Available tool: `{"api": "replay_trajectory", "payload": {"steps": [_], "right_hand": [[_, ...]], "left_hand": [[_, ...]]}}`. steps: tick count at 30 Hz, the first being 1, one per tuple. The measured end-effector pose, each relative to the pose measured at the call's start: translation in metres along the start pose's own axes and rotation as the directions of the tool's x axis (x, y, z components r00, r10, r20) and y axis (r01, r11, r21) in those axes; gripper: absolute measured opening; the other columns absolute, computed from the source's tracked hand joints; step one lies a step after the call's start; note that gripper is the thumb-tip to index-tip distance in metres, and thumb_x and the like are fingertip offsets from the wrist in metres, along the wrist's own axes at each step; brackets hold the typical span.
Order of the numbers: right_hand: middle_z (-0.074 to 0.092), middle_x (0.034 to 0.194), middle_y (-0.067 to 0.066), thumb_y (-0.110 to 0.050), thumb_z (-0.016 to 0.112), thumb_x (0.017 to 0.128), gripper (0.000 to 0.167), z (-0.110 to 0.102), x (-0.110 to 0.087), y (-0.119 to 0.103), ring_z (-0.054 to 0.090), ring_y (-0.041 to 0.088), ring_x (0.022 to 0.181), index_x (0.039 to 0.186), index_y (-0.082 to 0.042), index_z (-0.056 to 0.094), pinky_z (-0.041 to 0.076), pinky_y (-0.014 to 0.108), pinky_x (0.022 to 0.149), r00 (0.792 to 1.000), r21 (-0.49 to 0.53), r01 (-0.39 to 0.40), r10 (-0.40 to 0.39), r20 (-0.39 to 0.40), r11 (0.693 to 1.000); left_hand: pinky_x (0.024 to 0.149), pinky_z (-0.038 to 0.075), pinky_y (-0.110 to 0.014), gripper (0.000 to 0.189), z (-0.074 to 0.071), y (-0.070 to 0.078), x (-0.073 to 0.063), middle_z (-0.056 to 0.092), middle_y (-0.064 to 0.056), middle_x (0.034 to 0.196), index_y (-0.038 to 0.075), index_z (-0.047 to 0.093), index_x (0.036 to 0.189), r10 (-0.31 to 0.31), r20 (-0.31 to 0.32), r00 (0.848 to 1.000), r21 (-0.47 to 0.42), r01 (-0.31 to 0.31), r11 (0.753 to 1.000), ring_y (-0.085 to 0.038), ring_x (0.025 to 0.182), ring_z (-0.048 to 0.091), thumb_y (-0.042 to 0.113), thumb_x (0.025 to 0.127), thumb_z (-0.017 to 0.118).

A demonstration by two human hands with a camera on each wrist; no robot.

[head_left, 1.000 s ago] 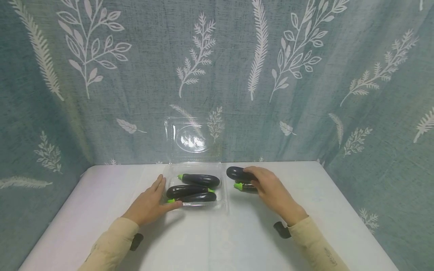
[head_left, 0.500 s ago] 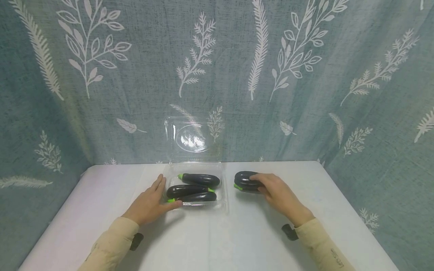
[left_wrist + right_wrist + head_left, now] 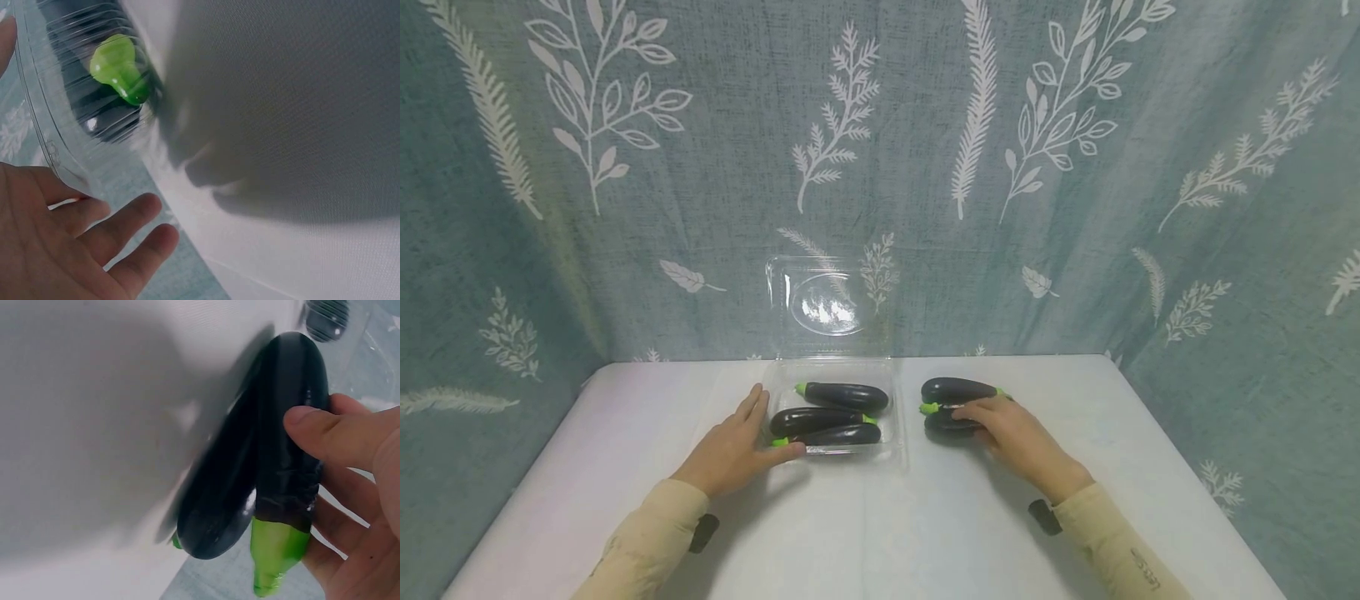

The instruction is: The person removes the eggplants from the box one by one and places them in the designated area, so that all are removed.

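Observation:
A clear plastic clamshell box (image 3: pixel 891 454) stands with its lid up and several dark eggplants (image 3: pixel 842 396) with green stems inside. My left hand (image 3: pixel 730 450) lies along its left side, fingers spread loosely at the box corner and thumb at the front edge. To the right of the box, my right hand (image 3: pixel 1018 442) grips an eggplant (image 3: pixel 290 425) between thumb and fingers, its green stem toward my palm side. Beside it lies a second eggplant (image 3: pixel 219 481). Behind these in the head view is another eggplant (image 3: pixel 955 389), stem to the right, partly covered by my hand.
A white cloth covers the table (image 3: pixel 865 533). Blue-green curtains (image 3: pixel 737 167) with white leaf patterns hang behind and at both sides. The raised clear lid (image 3: pixel 827 304) stands upright close to the back curtain.
My right hand has brought its eggplant away from the box, to the right and then toward me, so the far eggplant now shows. My left hand has stayed at the box.

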State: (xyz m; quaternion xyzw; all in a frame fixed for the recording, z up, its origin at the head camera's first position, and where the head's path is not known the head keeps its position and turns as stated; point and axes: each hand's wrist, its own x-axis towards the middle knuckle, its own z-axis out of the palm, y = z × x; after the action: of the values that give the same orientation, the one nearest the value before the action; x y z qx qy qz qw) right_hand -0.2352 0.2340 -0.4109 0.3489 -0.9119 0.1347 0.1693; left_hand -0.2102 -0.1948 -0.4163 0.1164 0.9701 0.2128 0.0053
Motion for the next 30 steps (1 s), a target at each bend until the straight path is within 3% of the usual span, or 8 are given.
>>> {"api": "replay_trajectory", "payload": {"steps": [7,15,22,30], "right_hand": [[0.068,0.117,0.009,0.006,0.086,0.075,0.051,0.003,-0.004,0.002,0.066,0.031,0.109,0.118,-0.016,0.072,0.056,0.047,0.092,1.0,-0.046,-0.021,0.021,0.008,0.999],[0.066,0.119,0.007,0.005,0.085,0.076,0.051,0.006,-0.008,0.004,0.066,0.03,0.11,0.12,-0.017,0.072,0.056,0.046,0.093,1.0,-0.026,-0.03,0.03,0.004,0.999],[0.066,0.117,0.008,0.006,0.087,0.072,0.052,0.009,-0.01,0.005,0.066,0.031,0.108,0.117,-0.016,0.072,0.057,0.046,0.091,0.999,-0.02,-0.007,0.006,-0.043,1.0],[0.067,0.115,0.009,0.006,0.088,0.071,0.054,0.007,-0.011,0.006,0.067,0.032,0.106,0.117,-0.017,0.071,0.056,0.048,0.09,0.999,-0.03,-0.035,0.034,-0.025,0.999]], "left_hand": [[0.106,0.039,-0.066,0.119,0.001,0.0,0.0,0.015,-0.026,0.165,-0.007,0.018,0.158,-0.002,0.001,1.0,-0.002,0.002,1.0,-0.059,0.133,0.041,0.08,0.085,0.055],[0.107,0.038,-0.065,0.12,0.001,-0.001,0.0,0.015,-0.026,0.165,-0.006,0.017,0.159,-0.005,0.0,1.0,-0.006,0.005,1.0,-0.058,0.134,0.04,0.08,0.085,0.055],[0.107,0.038,-0.065,0.12,0.001,-0.001,0.0,0.015,-0.026,0.165,-0.006,0.018,0.159,-0.008,0.002,1.0,-0.005,0.008,1.0,-0.057,0.134,0.041,0.081,0.085,0.055],[0.106,0.038,-0.066,0.12,0.002,-0.001,0.001,0.016,-0.026,0.165,-0.006,0.018,0.159,-0.005,-0.004,1.0,0.001,0.005,1.0,-0.059,0.133,0.041,0.081,0.084,0.055]]}}
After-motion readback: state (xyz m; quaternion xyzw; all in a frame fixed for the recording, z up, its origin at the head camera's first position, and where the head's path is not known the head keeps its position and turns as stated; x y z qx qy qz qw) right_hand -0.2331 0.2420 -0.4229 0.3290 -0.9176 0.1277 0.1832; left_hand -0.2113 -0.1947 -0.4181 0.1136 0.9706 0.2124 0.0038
